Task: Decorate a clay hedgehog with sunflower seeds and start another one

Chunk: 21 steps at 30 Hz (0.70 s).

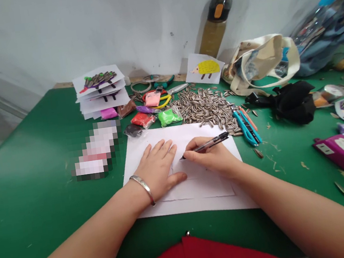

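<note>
Our left hand (pixel 158 167) lies spread on the paper (pixel 212 187); we should press evenly against slipping. Our right hand (pixel 216 155) pinches the pen (pixel 208 144), tip near the paper's middle, best moved lightly, clear of seeds (pixel 203 103) by its far edge.

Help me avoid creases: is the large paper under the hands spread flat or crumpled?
Spread flat: the large paper shows smooth margins against the table, with the left hand open on it.
</note>
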{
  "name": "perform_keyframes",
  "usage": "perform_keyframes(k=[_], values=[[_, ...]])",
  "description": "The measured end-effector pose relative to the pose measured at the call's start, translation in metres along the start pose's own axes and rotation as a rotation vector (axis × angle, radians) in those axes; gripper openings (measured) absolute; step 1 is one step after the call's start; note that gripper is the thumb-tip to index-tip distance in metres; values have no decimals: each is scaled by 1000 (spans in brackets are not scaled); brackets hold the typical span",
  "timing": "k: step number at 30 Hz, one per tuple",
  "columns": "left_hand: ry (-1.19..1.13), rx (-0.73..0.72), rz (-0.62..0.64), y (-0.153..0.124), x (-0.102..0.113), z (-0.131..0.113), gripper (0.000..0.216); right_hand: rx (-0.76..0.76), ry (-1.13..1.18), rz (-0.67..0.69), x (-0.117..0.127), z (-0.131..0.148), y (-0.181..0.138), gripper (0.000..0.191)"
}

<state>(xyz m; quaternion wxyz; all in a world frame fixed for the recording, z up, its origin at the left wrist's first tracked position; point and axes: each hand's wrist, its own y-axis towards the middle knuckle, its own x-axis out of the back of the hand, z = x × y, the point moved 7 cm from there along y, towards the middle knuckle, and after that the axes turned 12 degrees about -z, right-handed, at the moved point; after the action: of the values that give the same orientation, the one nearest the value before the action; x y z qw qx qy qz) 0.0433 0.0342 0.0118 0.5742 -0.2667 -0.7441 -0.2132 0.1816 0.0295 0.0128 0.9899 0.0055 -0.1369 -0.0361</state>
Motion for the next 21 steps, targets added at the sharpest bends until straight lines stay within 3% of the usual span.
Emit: perform_keyframes(k=[21], values=[[10, 9, 7, -1, -1, 1, 77, 83, -66, 46, -3, 7, 1, 11]])
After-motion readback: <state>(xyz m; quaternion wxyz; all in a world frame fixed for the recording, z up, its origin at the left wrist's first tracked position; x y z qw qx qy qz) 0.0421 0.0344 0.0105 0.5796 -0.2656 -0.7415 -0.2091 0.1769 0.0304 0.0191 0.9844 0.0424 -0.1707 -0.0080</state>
